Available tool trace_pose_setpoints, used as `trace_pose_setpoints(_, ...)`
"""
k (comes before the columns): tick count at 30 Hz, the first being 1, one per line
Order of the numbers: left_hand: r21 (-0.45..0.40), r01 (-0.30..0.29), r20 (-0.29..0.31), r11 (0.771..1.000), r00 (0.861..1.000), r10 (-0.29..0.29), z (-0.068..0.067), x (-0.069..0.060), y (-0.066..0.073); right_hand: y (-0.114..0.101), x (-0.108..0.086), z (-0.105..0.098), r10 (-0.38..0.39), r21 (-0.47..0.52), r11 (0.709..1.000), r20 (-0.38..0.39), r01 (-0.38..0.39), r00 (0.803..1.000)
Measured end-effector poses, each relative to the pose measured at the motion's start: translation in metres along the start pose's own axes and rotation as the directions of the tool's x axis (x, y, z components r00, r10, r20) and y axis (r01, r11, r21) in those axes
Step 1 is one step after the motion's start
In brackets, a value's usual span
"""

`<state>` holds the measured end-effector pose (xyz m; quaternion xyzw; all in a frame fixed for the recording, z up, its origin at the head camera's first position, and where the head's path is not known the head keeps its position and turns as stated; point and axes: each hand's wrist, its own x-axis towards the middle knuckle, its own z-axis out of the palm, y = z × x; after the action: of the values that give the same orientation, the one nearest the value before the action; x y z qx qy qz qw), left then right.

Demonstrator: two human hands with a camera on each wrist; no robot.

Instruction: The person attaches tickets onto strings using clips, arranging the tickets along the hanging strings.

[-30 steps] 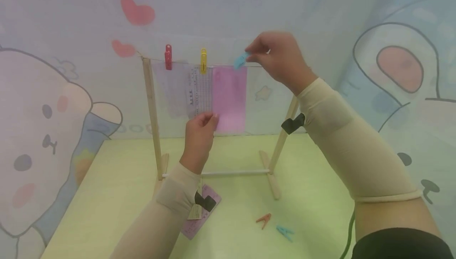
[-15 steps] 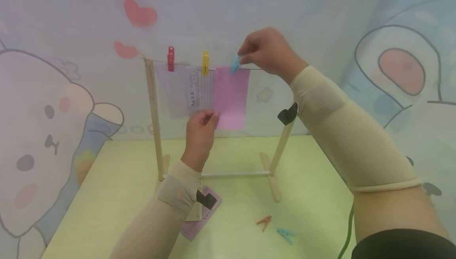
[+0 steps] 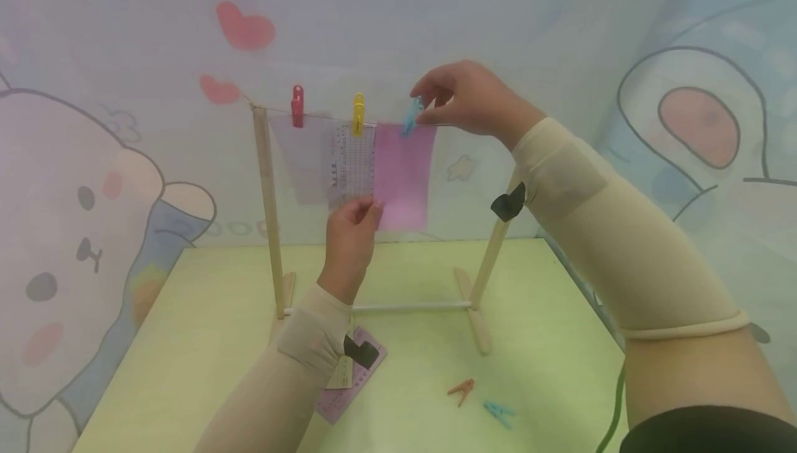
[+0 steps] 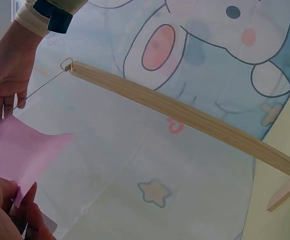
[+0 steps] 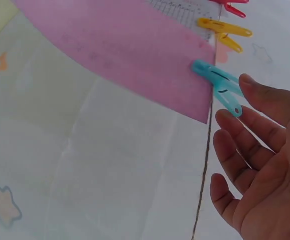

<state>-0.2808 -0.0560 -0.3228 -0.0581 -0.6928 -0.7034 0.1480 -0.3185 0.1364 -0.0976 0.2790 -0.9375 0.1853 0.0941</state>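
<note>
The left hand (image 3: 350, 245) pinches the lower left edge of the pink paper (image 3: 405, 183); in the left wrist view the paper's edge (image 4: 19, 196) shows between thumb and fingers. A light blue clothespin (image 5: 212, 72) grips the paper's top edge at the line. Around its handles the right hand (image 5: 269, 155) has its fingers spread and loosely bent, the thumb at one handle and a fingertip close to the other. To the left, a yellow clothespin (image 3: 358, 114) holds a printed sheet (image 3: 351, 162), and a red clothespin (image 3: 297, 107) holds a pale translucent sheet (image 3: 305, 162).
The line runs between two wooden posts (image 3: 268, 211), joined low down by a white rod (image 3: 411, 308). On the table (image 3: 218, 342) lie an orange clothespin (image 3: 462, 391), another blue clothespin (image 3: 499, 413) and pink and cream papers (image 3: 339, 401) beside the left forearm.
The blue clothespin has shifted slightly left and turned steeper against the paper's top edge. The right hand's fingers have spread apart around it. The left hand has stayed at the paper's edge.
</note>
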Motion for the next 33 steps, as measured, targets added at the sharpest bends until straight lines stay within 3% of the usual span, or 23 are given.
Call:
trace_pose_setpoints(10, -0.002, -0.026, 0.022, 1.0, 0.999, 0.026, 0.001, 0.0, -0.006, 0.014, -0.013, 0.0, 0.016, -0.014, 1.0, -0.031, -0.016, 0.999)
trace_pose_setpoints(13, 0.021, -0.059, 0.014, 0.998, 0.998, 0.059, 0.0, -0.001, -0.009, 0.022, -0.025, 0.003, -0.005, -0.011, 1.0, -0.103, 0.003, 0.995)
trace_pose_setpoints(15, 0.052, -0.085, 0.001, 0.995, 0.996, 0.085, -0.003, -0.003, -0.013, 0.026, -0.037, 0.008, -0.029, -0.008, 1.0, -0.198, 0.028, 0.98)
trace_pose_setpoints(17, 0.077, -0.103, -0.008, 0.992, 0.995, 0.104, -0.008, -0.006, -0.019, 0.031, -0.051, 0.016, -0.091, -0.017, 0.996, -0.34, 0.09, 0.936)
trace_pose_setpoints(18, 0.094, -0.1, -0.018, 0.991, 0.995, 0.102, -0.011, -0.009, -0.022, 0.033, -0.059, 0.022, -0.141, -0.032, 0.99, -0.421, 0.14, 0.896)
trace_pose_setpoints(21, 0.134, -0.077, -0.053, 0.988, 0.995, 0.085, -0.022, -0.019, -0.037, 0.041, -0.087, 0.043, -0.315, -0.128, 0.945, -0.599, 0.3, 0.736)
trace_pose_setpoints(22, 0.152, -0.061, -0.067, 0.986, 0.995, 0.072, -0.026, -0.024, -0.043, 0.044, -0.098, 0.053, -0.355, -0.151, 0.929, -0.622, 0.338, 0.698)
trace_pose_setpoints(23, 0.176, -0.047, -0.081, 0.983, 0.995, 0.062, -0.031, -0.03, -0.049, 0.047, -0.109, 0.063, -0.387, -0.164, 0.914, -0.626, 0.37, 0.677)
trace_pose_setpoints(24, 0.203, -0.03, -0.094, 0.979, 0.994, 0.05, -0.036, -0.035, -0.057, 0.051, -0.12, 0.075, -0.4, -0.156, 0.907, -0.61, 0.391, 0.684)
trace_pose_setpoints(25, 0.238, -0.019, -0.1, 0.971, 0.994, 0.044, -0.042, -0.041, -0.065, 0.056, -0.131, 0.088, -0.4, -0.14, 0.908, -0.575, 0.396, 0.713)
trace_pose_setpoints(28, 0.353, 0.03, -0.095, 0.935, 0.995, 0.004, -0.059, -0.061, -0.091, 0.079, -0.162, 0.137, -0.353, -0.062, 0.93, -0.423, 0.362, 0.835)
trace_pose_setpoints(30, 0.436, 0.074, -0.078, 0.897, 0.996, -0.045, -0.071, -0.075, -0.108, 0.098, -0.181, 0.179, -0.297, -0.017, 0.952, -0.29, 0.305, 0.91)
trace_pose_setpoints(31, 0.476, 0.1, -0.067, 0.874, 0.995, -0.077, -0.077, -0.082, -0.115, 0.106, -0.191, 0.2, -0.274, -0.004, 0.96, -0.216, 0.28, 0.937)
trace_pose_setpoints(33, 0.551, 0.142, -0.048, 0.822, 0.989, -0.139, -0.087, -0.095, -0.129, 0.122, -0.21, 0.242, -0.214, 0.041, 0.975, -0.077, 0.218, 0.974)
